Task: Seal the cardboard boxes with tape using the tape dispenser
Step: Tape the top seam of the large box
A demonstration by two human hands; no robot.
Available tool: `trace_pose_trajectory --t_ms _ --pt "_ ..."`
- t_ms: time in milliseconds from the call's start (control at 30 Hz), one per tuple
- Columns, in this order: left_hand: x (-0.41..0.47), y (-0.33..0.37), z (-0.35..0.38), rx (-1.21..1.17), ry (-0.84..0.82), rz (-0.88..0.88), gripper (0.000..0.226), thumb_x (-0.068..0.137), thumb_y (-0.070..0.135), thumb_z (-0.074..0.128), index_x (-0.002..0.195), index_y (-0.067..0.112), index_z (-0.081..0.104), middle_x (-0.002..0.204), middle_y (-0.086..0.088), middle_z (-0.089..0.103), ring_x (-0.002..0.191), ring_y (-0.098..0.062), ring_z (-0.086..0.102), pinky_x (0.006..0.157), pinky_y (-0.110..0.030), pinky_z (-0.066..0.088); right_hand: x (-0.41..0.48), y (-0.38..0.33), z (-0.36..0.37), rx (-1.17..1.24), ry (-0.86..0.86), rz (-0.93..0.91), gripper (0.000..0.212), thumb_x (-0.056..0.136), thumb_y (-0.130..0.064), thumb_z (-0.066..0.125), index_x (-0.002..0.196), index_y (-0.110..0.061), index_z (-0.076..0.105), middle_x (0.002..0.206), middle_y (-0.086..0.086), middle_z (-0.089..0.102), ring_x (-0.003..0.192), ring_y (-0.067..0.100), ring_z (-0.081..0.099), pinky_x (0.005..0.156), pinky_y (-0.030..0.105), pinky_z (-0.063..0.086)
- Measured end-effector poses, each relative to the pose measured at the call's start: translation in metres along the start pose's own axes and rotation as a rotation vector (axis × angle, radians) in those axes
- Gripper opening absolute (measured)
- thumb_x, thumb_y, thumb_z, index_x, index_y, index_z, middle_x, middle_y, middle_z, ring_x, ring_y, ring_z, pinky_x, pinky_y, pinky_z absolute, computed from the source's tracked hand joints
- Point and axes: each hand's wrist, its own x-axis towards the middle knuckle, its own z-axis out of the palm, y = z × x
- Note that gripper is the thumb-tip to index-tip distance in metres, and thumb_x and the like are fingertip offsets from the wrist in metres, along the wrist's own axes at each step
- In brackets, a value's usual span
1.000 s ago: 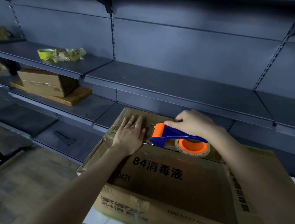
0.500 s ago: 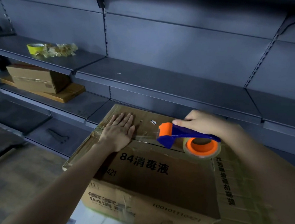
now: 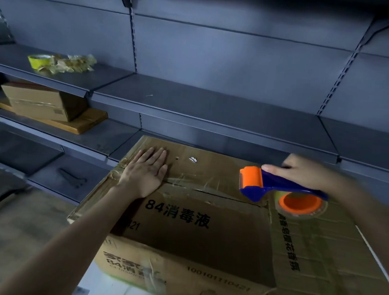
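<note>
Flat left hand (image 3: 143, 173) is steadying the cardboard box (image 3: 193, 238); right hand (image 3: 303, 172) is gripping the tape dispenser (image 3: 279, 185), seemingly finishing the seam's (image 3: 208, 191) right end.

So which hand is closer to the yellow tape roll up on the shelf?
Left. The left hand lies flat on the box, below-right of the yellow tape roll; the right hand grips the tape dispenser farther right.

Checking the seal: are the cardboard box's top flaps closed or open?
Closed: cardboard box flaps lie flat, meeting at a thin seam under the left hand.
</note>
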Motion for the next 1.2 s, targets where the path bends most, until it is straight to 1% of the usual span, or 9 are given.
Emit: trace_pose_trajectory --t_ms 133,433,567,700,800,900,967,1033,1200 --pt "-0.001 -0.004 -0.001 0.015 -0.001 0.012 0.055 0.099 0.043 0.007 0.149 0.021 -0.002 0.157 0.009 -0.002 0.143 -0.007 -0.008 0.114 -0.027 -0.012 -0.001 0.008 0.015 0.037 -0.021 0.003 0.087 0.056 -0.088 0.030 0.061 -0.007 0.063 0.046 0.000 0.053 0.040 0.011 0.047 0.047 0.024 0.035" --pt "0.002 -0.034 -0.016 -0.074 -0.099 -0.020 0.058 0.099 0.046 0.011 0.149 0.021 0.000 0.157 0.008 -0.002 0.143 -0.007 -0.006 0.116 -0.028 -0.007 0.017 -0.025 0.004 0.009 0.043 -0.050 0.083 0.050 -0.096 0.026 0.050 -0.018 0.052 0.034 -0.007 0.045 0.029 0.004 0.040 0.041 0.022 0.031" --pt "-0.004 -0.017 -0.020 -0.081 -0.098 -0.009 0.096 0.073 0.081 0.006 0.149 0.023 -0.003 0.156 0.009 -0.004 0.143 -0.009 -0.008 0.114 -0.030 -0.010 0.014 -0.013 0.013 -0.032 0.047 -0.042 0.082 0.049 -0.097 0.027 0.047 -0.018 0.049 0.033 -0.007 0.042 0.030 0.006 0.038 0.043 0.025 0.032" --pt "-0.004 0.005 -0.015 0.041 -0.109 0.046 0.113 0.061 0.086 0.002 0.149 0.017 -0.004 0.158 0.002 -0.004 0.144 -0.015 -0.008 0.114 -0.034 -0.010 -0.002 0.006 0.030 0.008 0.035 -0.021 0.079 0.054 -0.094 0.030 0.045 -0.017 0.046 0.033 -0.008 0.036 0.033 0.010 0.036 0.044 0.027 0.031" --pt "-0.002 0.008 -0.018 0.043 -0.166 0.059 0.099 0.073 0.079 0.009 0.149 0.018 -0.005 0.157 -0.004 -0.009 0.143 -0.020 -0.012 0.116 -0.039 -0.011 -0.009 0.010 0.032 0.023 0.054 -0.020 0.078 0.057 -0.092 0.030 0.045 -0.016 0.045 0.034 -0.008 0.035 0.034 0.011 0.035 0.043 0.026 0.030" --pt "-0.007 0.023 -0.024 -0.101 -0.237 0.167 0.070 0.097 0.049 0.028 0.148 0.018 -0.008 0.155 -0.006 -0.014 0.138 -0.014 -0.021 0.110 -0.036 -0.019 -0.013 0.007 0.030 0.001 0.058 -0.023 0.075 0.057 -0.090 0.029 0.045 -0.017 0.044 0.034 -0.008 0.034 0.031 0.007 0.033 0.043 0.025 0.030" --pt "-0.009 0.049 -0.025 -0.183 -0.247 0.246 0.070 0.097 0.020 0.040 0.148 0.021 -0.009 0.154 -0.001 -0.015 0.132 -0.008 -0.024 0.103 -0.029 -0.020 -0.016 0.006 0.030 -0.003 0.063 -0.023 0.074 0.058 -0.088 0.029 0.046 -0.017 0.044 0.034 -0.008 0.035 0.030 0.005 0.032 0.043 0.023 0.029" --pt "-0.010 0.074 -0.019 -0.127 -0.180 0.279 0.072 0.093 0.009 0.039 0.148 0.019 -0.007 0.155 -0.005 -0.013 0.137 -0.012 -0.021 0.106 -0.028 -0.019 -0.017 0.007 0.030 -0.012 0.073 -0.029 0.073 0.059 -0.086 0.028 0.047 -0.017 0.045 0.036 -0.007 0.037 0.030 0.005 0.033 0.044 0.023 0.029" --pt "-0.015 0.092 -0.010 -0.015 -0.155 0.124 0.072 0.094 0.057 0.007 0.146 0.012 -0.013 0.153 0.001 -0.020 0.141 -0.014 -0.020 0.115 -0.036 -0.014 -0.016 0.009 0.033 -0.010 0.089 -0.032 0.066 0.074 -0.077 0.038 0.046 -0.017 0.046 0.032 -0.008 0.038 0.029 0.004 0.035 0.043 0.020 0.029"
